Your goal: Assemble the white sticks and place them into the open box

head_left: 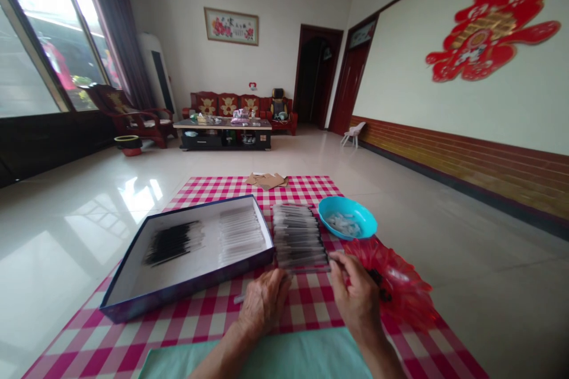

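Stack of thin clear strips lies in neat rows, my right grip nearly closed at its corner, my left grip curled beside it; what either holds I cannot tell.

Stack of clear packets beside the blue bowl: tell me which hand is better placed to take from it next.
Probably the right hand: its fingers are at the near corner of the stack of clear packets. The left hand sits lower, short of the stack, nearer the blue-edged box.
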`<state>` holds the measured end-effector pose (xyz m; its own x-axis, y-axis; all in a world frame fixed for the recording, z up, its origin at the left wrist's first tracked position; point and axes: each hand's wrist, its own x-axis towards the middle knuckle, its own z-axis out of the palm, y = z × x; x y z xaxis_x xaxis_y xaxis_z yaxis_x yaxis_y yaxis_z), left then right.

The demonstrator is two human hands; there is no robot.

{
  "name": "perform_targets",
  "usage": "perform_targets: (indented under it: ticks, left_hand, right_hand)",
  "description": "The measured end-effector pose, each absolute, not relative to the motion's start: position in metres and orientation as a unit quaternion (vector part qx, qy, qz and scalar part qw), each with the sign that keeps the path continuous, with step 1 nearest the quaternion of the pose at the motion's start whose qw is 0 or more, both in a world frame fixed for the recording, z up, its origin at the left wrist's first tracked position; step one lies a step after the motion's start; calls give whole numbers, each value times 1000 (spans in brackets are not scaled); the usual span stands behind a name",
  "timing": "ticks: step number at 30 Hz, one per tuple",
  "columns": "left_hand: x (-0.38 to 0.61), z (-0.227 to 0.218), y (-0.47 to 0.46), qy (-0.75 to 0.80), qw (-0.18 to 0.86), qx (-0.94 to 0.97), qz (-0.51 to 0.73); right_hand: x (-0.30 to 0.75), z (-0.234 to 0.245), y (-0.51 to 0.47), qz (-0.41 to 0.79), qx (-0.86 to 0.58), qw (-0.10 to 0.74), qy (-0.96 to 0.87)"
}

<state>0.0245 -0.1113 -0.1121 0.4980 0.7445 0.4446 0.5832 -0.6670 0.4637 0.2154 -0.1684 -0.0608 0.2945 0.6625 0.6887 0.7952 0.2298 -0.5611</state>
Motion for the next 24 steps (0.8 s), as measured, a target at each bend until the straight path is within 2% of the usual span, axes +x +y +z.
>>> perform_targets:
  ticks: [3,5,7,10,13,17,24]
  left_hand:
    - [25,-112,-112,391,129,854,318]
    - [25,-112,-112,390,129,854,319]
    - [25,-112,-112,387,129,855,319]
    - [25,-111,-112,384,125,858,319]
    - [25,-111,-113,375,123,860,324]
    - [25,-110,-115,346,133,865,338]
    - [25,-107,-115,317,133,871,351]
  right_hand:
    - [254,-60,-172,-147,-681,427,-576]
    - [273,-65,-173,-168,-714,362,-576]
    - [280,-68,-173,-184,-720,330,-582]
    - [261,-65,-171,-176,-677,376,-608]
    - [222,-65,-169,-93,-611,437,-654]
    - [182,-79,-166,21,-562,435,-703]
    - [178,-97,-161,112,-579,459,-664]
